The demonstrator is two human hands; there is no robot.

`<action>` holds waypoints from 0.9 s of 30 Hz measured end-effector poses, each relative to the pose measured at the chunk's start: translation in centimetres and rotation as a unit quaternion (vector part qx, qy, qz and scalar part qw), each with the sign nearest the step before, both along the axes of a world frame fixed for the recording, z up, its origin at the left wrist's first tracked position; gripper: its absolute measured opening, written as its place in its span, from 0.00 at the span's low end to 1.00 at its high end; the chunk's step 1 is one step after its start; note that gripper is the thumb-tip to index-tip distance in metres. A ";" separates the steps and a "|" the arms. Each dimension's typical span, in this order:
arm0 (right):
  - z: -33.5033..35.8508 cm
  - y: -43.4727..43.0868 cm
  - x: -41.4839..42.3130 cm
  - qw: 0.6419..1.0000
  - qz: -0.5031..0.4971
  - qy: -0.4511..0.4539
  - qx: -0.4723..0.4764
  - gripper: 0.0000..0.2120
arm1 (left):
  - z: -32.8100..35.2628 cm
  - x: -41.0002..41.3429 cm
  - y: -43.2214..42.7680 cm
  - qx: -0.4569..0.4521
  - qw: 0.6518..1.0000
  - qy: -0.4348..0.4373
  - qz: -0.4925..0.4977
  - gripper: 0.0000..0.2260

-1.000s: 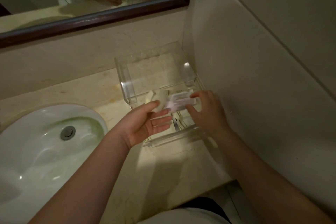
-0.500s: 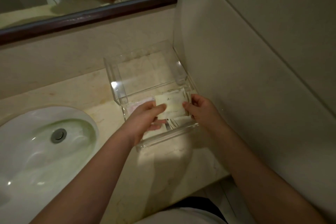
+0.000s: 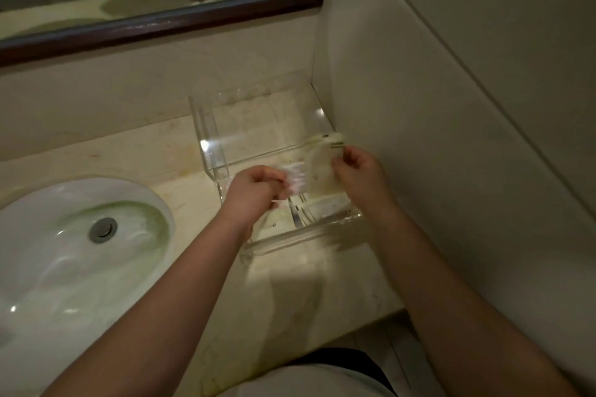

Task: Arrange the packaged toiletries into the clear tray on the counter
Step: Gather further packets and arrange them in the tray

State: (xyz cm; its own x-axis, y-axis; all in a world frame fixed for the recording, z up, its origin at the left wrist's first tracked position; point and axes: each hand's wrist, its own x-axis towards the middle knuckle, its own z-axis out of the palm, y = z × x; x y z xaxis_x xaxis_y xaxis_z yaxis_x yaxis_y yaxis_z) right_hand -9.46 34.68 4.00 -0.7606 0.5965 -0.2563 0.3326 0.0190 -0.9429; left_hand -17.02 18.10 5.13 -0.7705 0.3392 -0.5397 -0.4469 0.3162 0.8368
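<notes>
Tray: clear acrylic tray point(image 3: 209, 126) in the far right corner of the pale stone counter point(image 3: 290, 300); right side against the wall
Right hand: right hand point(image 3: 359, 176) curled, pinching a flat cream sachet point(image 3: 322, 167) by its right edge
Sachet: over the tray's right side; long axis runs near to far; far end tilted up toward the back wall
Left hand: left hand point(image 3: 254, 192) curled, pinching a small white-and-pink packet point(image 3: 296, 177) just left of the sachet
Basin: white oval basin point(image 3: 64, 267) toward the counter's left edge
</notes>
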 end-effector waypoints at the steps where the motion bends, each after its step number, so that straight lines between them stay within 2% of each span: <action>1: -0.1 0.8 -0.2 0.988 0.067 -0.048 0.128 0.07 | -0.2 -0.4 -0.7 -0.017 0.999 0.023 0.038 0.08; 2: -0.1 1.3 -0.5 0.959 0.139 -0.097 0.229 0.08 | -0.4 -0.7 -1.4 -0.034 0.996 0.039 0.067 0.10; 4: -0.3 1.5 -1.2 0.892 0.248 -0.176 0.335 0.11 | -0.8 -1.0 -2.6 -0.049 0.993 0.050 0.097 0.11; 7: -1.5 0.5 -2.0 0.829 0.334 -0.221 0.390 0.13 | -1.3 -0.7 -3.6 -0.063 0.991 0.055 0.105 0.11; 9: -2.5 -0.2 -1.9 0.804 0.355 -0.230 0.417 0.14 | -1.6 -0.4 -4.3 -0.071 0.989 0.063 0.114 0.11; 12: -3.4 -0.6 -1.2 0.812 0.328 -0.190 0.445 0.14 | -2.2 0.3 -5.0 -0.086 0.987 0.088 0.106 0.12; 16: -3.7 -1.0 -0.8 0.825 0.297 -0.145 0.458 0.09 | -2.9 1.8 -5.3 -0.117 0.982 0.148 0.012 0.12; 19: -3.6 -1.3 -0.6 0.821 0.295 -0.137 0.469 0.10 | -3.7 2.5 -5.7 -0.128 0.975 0.180 -0.026 0.10; 23: -3.0 -3.2 -1.1 0.832 0.262 -0.107 0.476 0.10 | -3.5 2.5 -7.9 -0.121 0.977 0.174 -0.006 0.12; 27: -1.6 -9.5 -2.3 0.835 0.285 -0.015 0.470 0.07 | -2.3 1.5 -12.8 -0.133 0.968 0.208 0.046 0.10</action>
State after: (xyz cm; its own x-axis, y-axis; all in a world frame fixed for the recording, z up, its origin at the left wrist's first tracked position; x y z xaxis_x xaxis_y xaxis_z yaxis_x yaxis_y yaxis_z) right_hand -11.78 25.23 2.42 -0.9913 0.0883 0.0978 0.0400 0.9091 -0.4146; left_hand -15.56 5.30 2.84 -0.9600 0.1516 -0.2355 -0.1253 0.5195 0.8452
